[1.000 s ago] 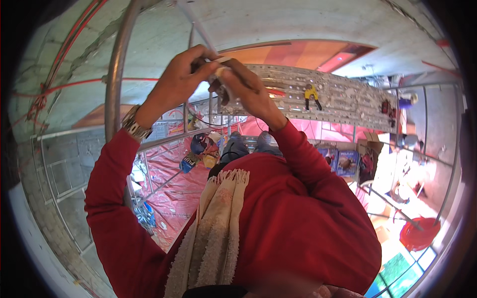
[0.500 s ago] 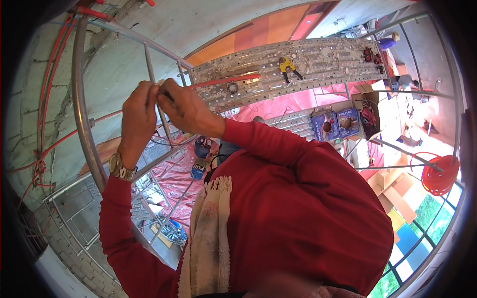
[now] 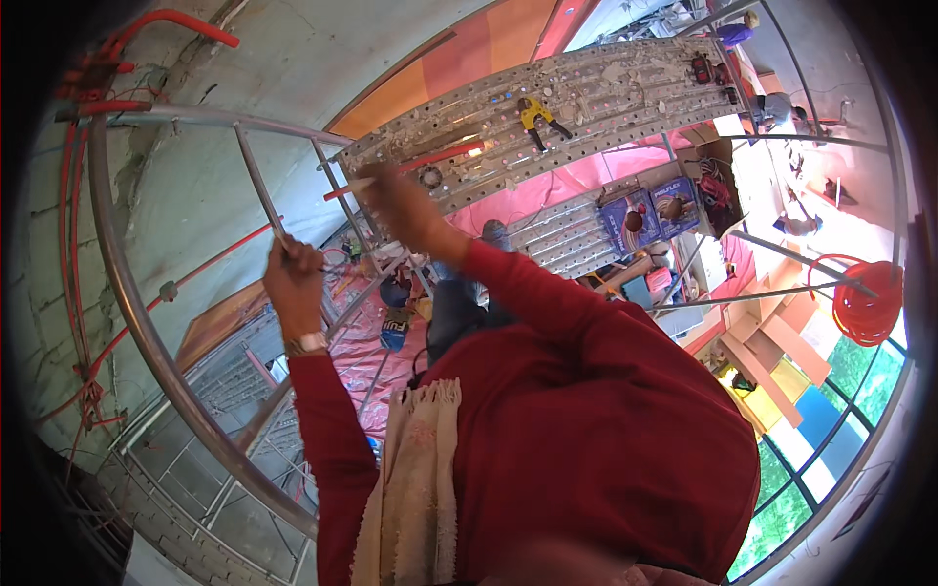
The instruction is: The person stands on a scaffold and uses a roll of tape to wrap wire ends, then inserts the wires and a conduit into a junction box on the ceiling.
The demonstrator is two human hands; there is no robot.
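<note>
My left hand [image 3: 295,273] is closed around a thin metal scaffold bar [image 3: 256,183] on the left. My right hand [image 3: 401,207], blurred, is raised to its upper right, fingers pinched on a small pale object [image 3: 363,186] that I cannot make out clearly. Just beyond it, a red tube [image 3: 449,153] rests on the perforated metal plank [image 3: 616,93], beside a yellow and black hand tool [image 3: 535,117].
A large curved pipe [image 3: 137,293] and red conduits [image 3: 171,24] run on my left. Below are pink sheeting [image 3: 366,366], a lower plank [image 3: 552,239], blue boxes [image 3: 625,220] and cartons. A red hose coil [image 3: 865,298] hangs right, near co-workers [image 3: 796,220].
My hands have moved apart: the left down and right, the right up and away, with the pale object. The view has shifted, bringing the window and red hose coil higher in it.
</note>
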